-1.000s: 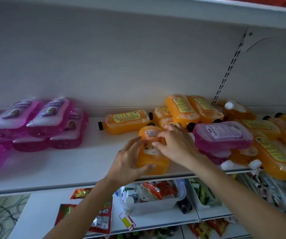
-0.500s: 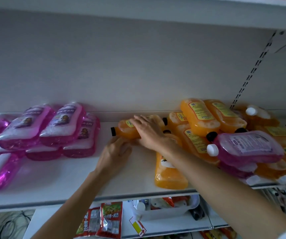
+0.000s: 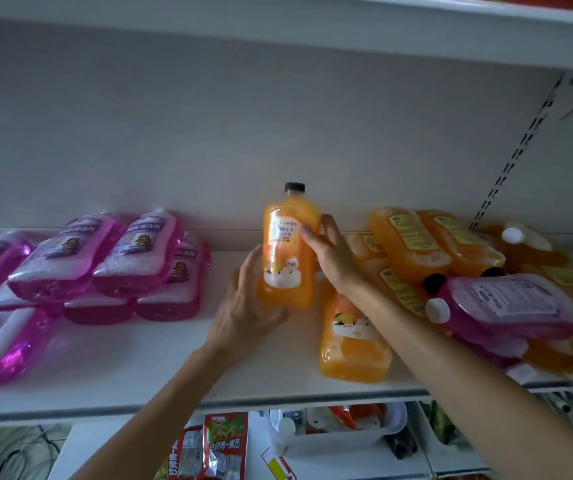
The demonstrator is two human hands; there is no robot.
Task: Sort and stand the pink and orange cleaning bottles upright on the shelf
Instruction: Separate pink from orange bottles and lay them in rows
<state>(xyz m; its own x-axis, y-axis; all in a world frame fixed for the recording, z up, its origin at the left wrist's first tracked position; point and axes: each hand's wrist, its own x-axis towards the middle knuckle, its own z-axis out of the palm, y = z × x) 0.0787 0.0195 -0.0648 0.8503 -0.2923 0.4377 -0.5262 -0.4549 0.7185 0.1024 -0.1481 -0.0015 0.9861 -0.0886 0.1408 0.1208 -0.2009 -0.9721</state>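
Here, in the head view, one orange bottle (image 3: 287,258) stands nearly upright, long axis vertical and black cap on top, over the bare middle of the shelf (image 3: 139,375). The left hand (image 3: 243,306) cups its lower left side, fingers curled round it; the right hand (image 3: 333,258) grips its upper right shoulder. Whether its base touches the board I cannot tell. Pink bottles (image 3: 105,265) lie flat to the left and the orange heap (image 3: 416,244) to the right, so setting it down likely means going straight down.
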